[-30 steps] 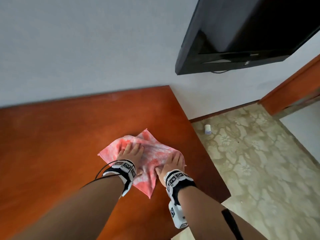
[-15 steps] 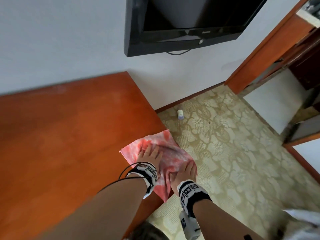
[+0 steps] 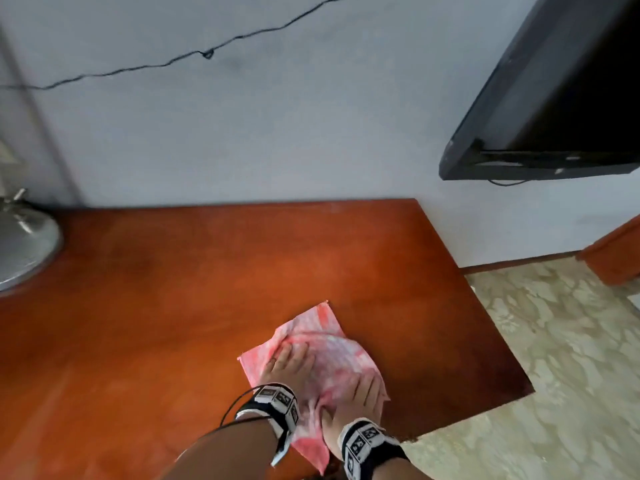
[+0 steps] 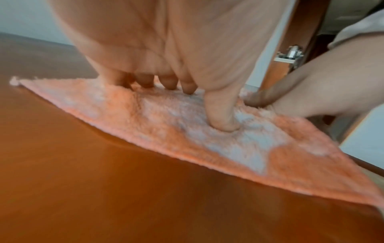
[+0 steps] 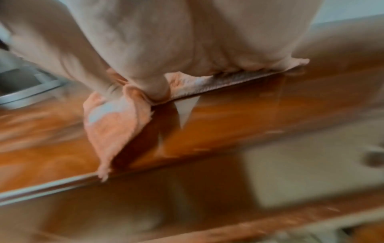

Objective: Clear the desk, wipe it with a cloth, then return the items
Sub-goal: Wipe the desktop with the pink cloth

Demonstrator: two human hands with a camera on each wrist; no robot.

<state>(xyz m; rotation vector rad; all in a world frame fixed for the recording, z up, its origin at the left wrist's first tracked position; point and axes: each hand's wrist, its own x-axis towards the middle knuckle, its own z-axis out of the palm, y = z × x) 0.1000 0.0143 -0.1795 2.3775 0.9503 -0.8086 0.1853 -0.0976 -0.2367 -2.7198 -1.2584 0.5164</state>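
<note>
One pink cloth (image 3: 323, 355) on desk (image 3: 173, 306), left hand (image 3: 285, 363), right hand (image 3: 360, 393) pressing flat, fingers straight

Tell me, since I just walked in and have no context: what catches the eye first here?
Both hands, left hand and right hand, press flat on a pink cloth near the front right corner of the orange-brown desk. A black TV hangs on the wall at upper right.

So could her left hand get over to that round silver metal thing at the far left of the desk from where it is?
Probably yes. The left hand presses flat on the pink cloth, gripping nothing, and bare orange-brown wooden desk lies between it and the round silver metal object.
</note>
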